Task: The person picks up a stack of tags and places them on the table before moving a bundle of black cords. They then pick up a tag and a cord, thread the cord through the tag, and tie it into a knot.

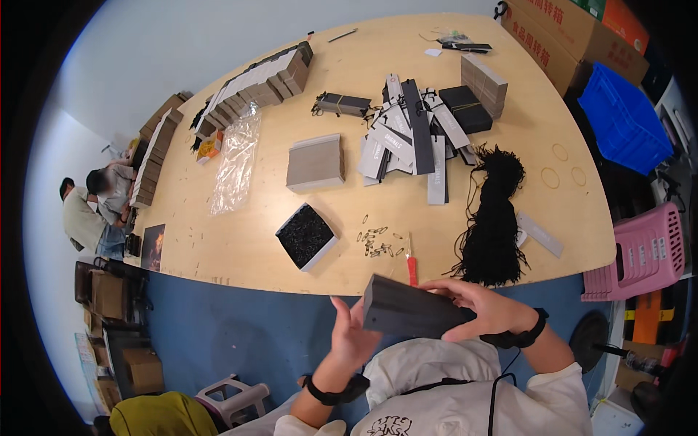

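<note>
Our right hand [498, 309] is wrapped round one end of a long black block [418, 309], thumb on one side and fingers on the other. Our left hand [352, 336] is by the far end with its thumb sticking up; we can't tell how hard its fingers touch. The block is in the air, just off the near edge of the desk [218, 251]. We think it is stiff, smooth and a bit heavy. If it is a stack, its layers may slide, so we should hold both ends and squeeze the long sides gently. Past it lie a red-handled tool [412, 270], a white box [324, 253] of little black bits and a heap of black cords [498, 218].
</note>
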`<state>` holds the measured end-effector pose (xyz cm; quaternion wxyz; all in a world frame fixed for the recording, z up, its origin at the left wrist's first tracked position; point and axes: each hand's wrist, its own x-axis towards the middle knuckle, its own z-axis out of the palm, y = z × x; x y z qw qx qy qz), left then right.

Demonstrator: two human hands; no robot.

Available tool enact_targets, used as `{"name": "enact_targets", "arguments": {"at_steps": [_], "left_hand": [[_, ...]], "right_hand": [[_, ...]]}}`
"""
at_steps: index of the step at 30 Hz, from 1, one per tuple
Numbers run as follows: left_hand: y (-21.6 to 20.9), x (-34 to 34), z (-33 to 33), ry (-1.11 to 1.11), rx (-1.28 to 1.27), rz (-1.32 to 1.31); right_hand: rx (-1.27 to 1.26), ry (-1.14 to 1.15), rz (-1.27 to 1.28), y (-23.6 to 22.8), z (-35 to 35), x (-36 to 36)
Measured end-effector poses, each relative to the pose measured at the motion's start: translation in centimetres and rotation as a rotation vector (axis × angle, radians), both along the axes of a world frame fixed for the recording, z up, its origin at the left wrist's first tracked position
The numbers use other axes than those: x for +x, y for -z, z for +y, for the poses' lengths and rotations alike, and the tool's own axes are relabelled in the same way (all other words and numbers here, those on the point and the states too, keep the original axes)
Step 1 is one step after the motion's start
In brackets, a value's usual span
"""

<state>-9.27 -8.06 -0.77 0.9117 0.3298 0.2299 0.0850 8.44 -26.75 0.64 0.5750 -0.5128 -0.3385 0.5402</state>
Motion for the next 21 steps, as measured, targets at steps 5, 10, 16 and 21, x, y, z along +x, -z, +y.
{"name": "enact_targets", "arguments": {"at_steps": [5,10,16,21], "left_hand": [[-4.3,1.3,6.6,0.372,0.605,-0.053],[-10.3,5.4,5.9,1.054,1.473,-0.281],[-10.0,7.6,3.0,1.418,1.523,-0.012],[-9.4,10.0,9.2,1.008,1.911,-0.156]], "right_hand": [[-0.086,-0.214,-0.166,-0.7,-0.3,0.6],[-0.115,-0.324,-0.265,-1.4,0.7,0.6],[-0.122,-0.121,-0.786,-3.2,0.1,-0.1],[0.056,0.375,-0.787,-4.4,0.7,0.7]]}}
